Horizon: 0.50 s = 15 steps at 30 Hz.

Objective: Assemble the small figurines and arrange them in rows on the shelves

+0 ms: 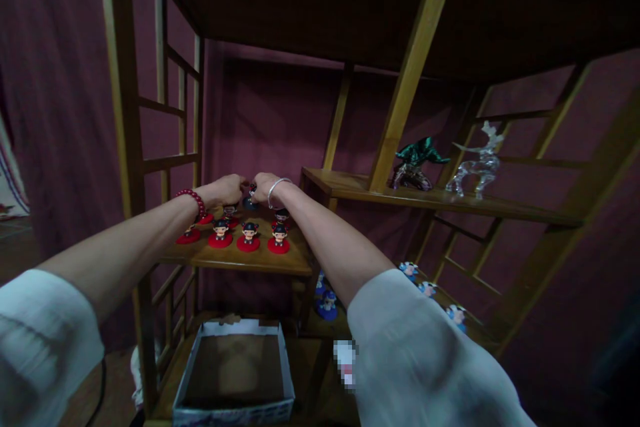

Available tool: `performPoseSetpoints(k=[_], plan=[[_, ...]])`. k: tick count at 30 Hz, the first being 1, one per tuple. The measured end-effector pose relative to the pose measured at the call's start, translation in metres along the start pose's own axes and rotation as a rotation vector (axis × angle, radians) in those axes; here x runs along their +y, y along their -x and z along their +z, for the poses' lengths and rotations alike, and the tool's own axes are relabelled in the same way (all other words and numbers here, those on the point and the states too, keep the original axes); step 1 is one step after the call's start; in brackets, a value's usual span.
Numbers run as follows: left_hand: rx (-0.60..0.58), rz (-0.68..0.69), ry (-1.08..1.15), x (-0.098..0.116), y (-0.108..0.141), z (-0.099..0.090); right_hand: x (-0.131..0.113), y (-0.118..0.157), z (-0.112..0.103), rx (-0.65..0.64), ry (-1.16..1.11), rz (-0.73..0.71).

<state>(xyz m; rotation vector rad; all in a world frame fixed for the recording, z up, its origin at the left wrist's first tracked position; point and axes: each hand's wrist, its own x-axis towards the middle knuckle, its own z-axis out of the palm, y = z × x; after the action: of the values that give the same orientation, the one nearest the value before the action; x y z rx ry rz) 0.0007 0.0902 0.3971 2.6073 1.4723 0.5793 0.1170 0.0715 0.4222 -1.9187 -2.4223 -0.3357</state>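
Both my arms reach to the back of a wooden shelf [235, 255]. A small dark-haired figurine [251, 201] with a dark base is between my hands. The fingers of my right hand [265, 188], with a silver bangle at its wrist, are closed on the figurine. My left hand [231, 189], wearing a red bead bracelet, is curled close to its other side; its fingertips are partly hidden. In front stand figurines on red round bases: one figurine [221, 232], a middle one [249, 235] and a right one [279, 237]. More stand behind, partly covered by my arms.
An open cardboard box [287, 373] sits on the lower shelf. Blue figurines [327, 304] and blue-white ones [427, 289] stand lower right. A green sculpture [419, 160] and a clear deer [477, 163] occupy the right shelf. A wooden upright [413, 80] divides the unit.
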Motion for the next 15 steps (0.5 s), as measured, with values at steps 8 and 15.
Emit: performPoseSetpoints(k=[8, 15], plan=[[0.028, -0.149, 0.624, 0.013, 0.008, -0.011, 0.005, 0.004, -0.003, 0.257, -0.337, 0.116], [0.072, -0.189, 0.755, 0.025, 0.023, -0.023, 0.006, 0.013, -0.008, 0.375, -0.333, -0.006]])
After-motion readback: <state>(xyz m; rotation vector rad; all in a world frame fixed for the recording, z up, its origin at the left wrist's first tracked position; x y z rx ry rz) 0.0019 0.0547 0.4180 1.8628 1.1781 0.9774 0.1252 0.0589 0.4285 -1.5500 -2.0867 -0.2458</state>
